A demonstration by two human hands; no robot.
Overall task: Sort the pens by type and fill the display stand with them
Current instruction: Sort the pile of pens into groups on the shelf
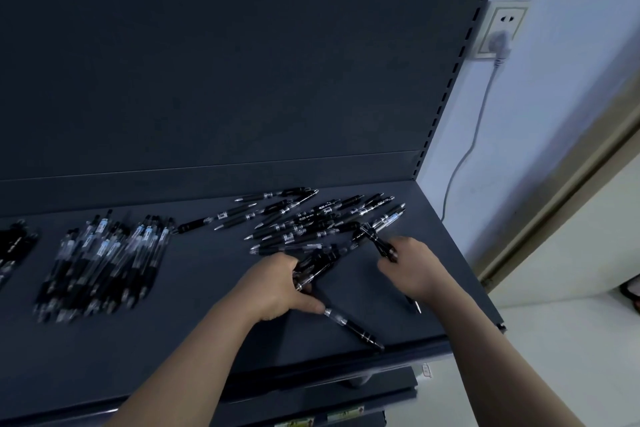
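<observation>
The left hand (277, 282) is closed around a small bundle of black pens (317, 265) and rests on the dark shelf (194, 288); its thumb lies on one more single pen (353, 326), which points toward the front edge of the shelf and almost reaches it. The right hand (414, 269) is near it, to the right, and its fingers pinch one black pen with silver rings (377, 241) that sticks up and away from the palm; another pen tip shows under the wrist. Between the two hands the shelf surface is bare, and in front of the left arm there is also open room. Just behind the hands lies the loose heap of unsorted pens (311, 218), reaching close to the right edge of the shelf. Well apart on the left lies a sorted pile of pens with clear barrels (104, 260), and a darker pile (14, 246) is cut by the picture border. The upright back panel (207, 62) closes the shelf at the rear.
</observation>
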